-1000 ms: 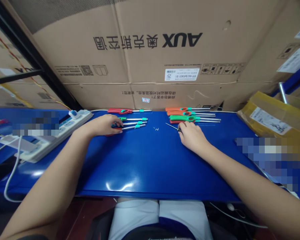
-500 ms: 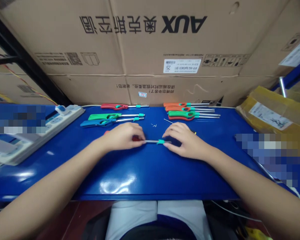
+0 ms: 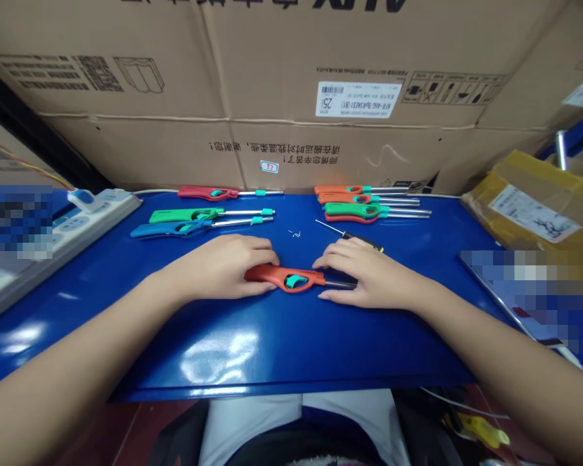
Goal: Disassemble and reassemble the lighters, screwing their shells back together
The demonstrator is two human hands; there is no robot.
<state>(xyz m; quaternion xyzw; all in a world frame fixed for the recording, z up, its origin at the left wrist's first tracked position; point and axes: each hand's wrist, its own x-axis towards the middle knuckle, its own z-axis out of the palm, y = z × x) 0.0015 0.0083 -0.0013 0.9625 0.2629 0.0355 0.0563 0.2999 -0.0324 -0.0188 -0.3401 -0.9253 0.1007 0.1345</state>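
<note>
Far left: white power strip (image 3: 72, 223). Next, blue lighter (image 3: 158, 230), green lighter (image 3: 170, 215) and red lighter (image 3: 199, 192), nozzles pointing right. Left hand (image 3: 228, 265) grasps the handle of the orange lighter (image 3: 296, 281), centre of the blue table (image 3: 282, 343). Right hand (image 3: 374, 272) curves around its metal nozzle; can't tell if it's gripping. Screwdriver (image 3: 346, 235) just behind that hand, lighter pile (image 3: 352, 210) farther back. Far right: taped parcel (image 3: 558, 188).

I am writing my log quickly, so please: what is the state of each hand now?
Left hand: closed, holding the orange-red lighter.
Right hand: curved around its metal tube; whether it grips cannot be told.
</note>
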